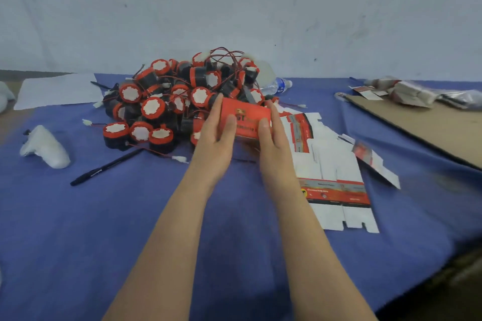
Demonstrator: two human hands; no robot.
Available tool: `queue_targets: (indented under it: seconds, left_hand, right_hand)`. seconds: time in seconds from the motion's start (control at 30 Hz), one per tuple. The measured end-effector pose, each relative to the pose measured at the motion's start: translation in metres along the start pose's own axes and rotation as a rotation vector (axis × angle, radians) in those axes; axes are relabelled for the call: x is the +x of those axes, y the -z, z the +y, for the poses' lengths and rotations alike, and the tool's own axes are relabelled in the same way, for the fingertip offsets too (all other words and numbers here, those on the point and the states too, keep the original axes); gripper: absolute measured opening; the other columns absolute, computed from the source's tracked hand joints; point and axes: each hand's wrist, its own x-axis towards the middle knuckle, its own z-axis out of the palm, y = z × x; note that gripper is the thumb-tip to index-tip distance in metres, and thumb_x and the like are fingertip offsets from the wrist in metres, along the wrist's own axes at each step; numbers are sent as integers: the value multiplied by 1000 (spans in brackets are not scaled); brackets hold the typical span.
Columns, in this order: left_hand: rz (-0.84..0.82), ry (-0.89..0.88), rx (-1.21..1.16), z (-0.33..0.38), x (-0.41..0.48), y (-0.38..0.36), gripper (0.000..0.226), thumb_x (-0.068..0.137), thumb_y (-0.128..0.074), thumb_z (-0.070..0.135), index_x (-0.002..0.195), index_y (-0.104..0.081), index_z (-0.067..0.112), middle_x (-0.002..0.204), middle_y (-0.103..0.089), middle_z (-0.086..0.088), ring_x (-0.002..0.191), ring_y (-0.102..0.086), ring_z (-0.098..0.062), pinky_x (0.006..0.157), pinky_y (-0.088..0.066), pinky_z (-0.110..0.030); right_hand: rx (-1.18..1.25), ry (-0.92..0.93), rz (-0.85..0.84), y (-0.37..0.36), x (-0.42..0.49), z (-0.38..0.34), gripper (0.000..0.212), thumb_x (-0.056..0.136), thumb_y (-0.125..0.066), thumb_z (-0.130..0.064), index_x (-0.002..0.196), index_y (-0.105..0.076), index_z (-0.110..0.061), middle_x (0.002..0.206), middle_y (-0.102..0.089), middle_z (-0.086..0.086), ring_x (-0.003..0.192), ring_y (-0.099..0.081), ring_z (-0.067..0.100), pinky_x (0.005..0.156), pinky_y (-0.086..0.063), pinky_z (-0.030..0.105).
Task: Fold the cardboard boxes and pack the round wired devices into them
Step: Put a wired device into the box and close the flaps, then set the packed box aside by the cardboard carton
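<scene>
A: How do the arms sit?

B: Both bare forearms come up from the bottom edge and run forward side by side, closing in toward the middle. The left hand (216, 135) and right hand (271, 135) meet at a red box (245, 118), palms turned toward each other, one at each end

A: What room is there around them?

B: On the near side, the blue cloth of the tabletop (130, 216) lies bare under the forearms. Just behind the box sits the pile of round wired devices (177, 96), red-capped and dark-bodied, with thin red wires looping out. The box overlaps the pile's front edge in this view. Just right of the right hand lie flat box blanks (331, 164), white side up with red printed bands, fanned toward the near right. A black pen (107, 167) lies at an angle left of the left forearm, and a white lumpy object (45, 147) sits further left. A brown cardboard sheet (422, 125) runs along the far right, and the tabletop's edge drops away at the lower right

A: And the grip?

B: Each hand clasps the box. The left thumb lies across the front face, with the fingers up along the left end. The right thumb presses the front near the right end, with the fingers wrapped behind. Whether the box touches the cloth, I cannot tell
</scene>
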Motion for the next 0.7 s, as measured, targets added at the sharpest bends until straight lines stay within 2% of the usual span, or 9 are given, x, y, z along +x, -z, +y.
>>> queue_targets:
  seconds: [0.07,0.2,0.27,0.37,0.47,0.53,0.6,0.63,0.7]
  left_hand:
    - [-94,-65,-166,25,0,-47,48,103,-41,23,148,-27,33,146,-45,1,120,-55,-11,93,-52,-25]
    - [-346,-33,-405,72,-22,-172,47,102,-42,14,147,-32,23,130,-57,-10,102,-64,-19,82,-56,-27]
    - [-460,-11,-440,98,-48,-241,45,102,-43,15,146,-35,21,130,-58,-9,106,-63,-20,90,-54,-33]
    - [-701,-51,-285,132,-101,-328,43,104,-38,27,146,-37,16,143,-48,-11,130,-47,-23,110,-37,-42]
    - [-895,-24,-118,148,-144,-365,56,102,-35,43,152,-25,18,160,-20,-4,146,-20,-17,120,-17,-36]
    - [-841,-39,-122,147,-149,-366,55,101,-38,43,149,-31,17,157,-27,-2,142,-27,-15,114,-21,-27]
    - [-672,-37,-189,141,-135,-355,44,101,-43,35,139,-45,14,144,-45,-3,130,-42,-15,105,-30,-24]
    - [-574,-27,-235,135,-122,-347,37,101,-44,29,132,-51,11,135,-53,-4,122,-48,-16,101,-35,-25]
    - [-394,45,-284,118,-89,-326,27,98,-44,16,116,-59,2,113,-63,-7,102,-57,-20,89,-43,-31]
  right_hand:
    - [66,41,149,39,-3,-28,39,103,-38,-20,141,-35,-31,128,-56,-3,110,-62,13,90,-54,31]
    - [-69,94,539,151,-27,-89,38,102,-41,-18,141,-40,-17,129,-58,9,112,-61,27,92,-52,46]
    - [-248,137,764,209,-51,-121,34,103,-41,-18,136,-43,-15,128,-58,3,113,-58,18,98,-49,38]
    - [-629,104,1094,286,-96,-167,40,103,-38,-21,142,-38,-10,140,-48,6,122,-48,12,98,-34,12]
    - [-1023,-213,1312,334,-132,-197,51,101,-37,-20,150,-22,-17,157,-23,8,146,-14,23,115,-1,30]
    - [-1084,-174,1351,333,-140,-201,53,99,-39,-16,150,-23,-18,158,-17,9,147,-5,25,116,2,35]
    - [-942,157,1252,312,-131,-193,44,97,-40,-9,140,-40,-16,143,-44,3,137,-33,15,116,-21,33]
    - [-797,278,1146,296,-121,-186,37,97,-40,-7,131,-49,-17,125,-58,-3,121,-49,8,106,-37,29]
    - [-560,287,891,268,-96,-160,28,96,-40,-5,110,-59,-20,93,-68,-9,88,-64,3,86,-51,27]
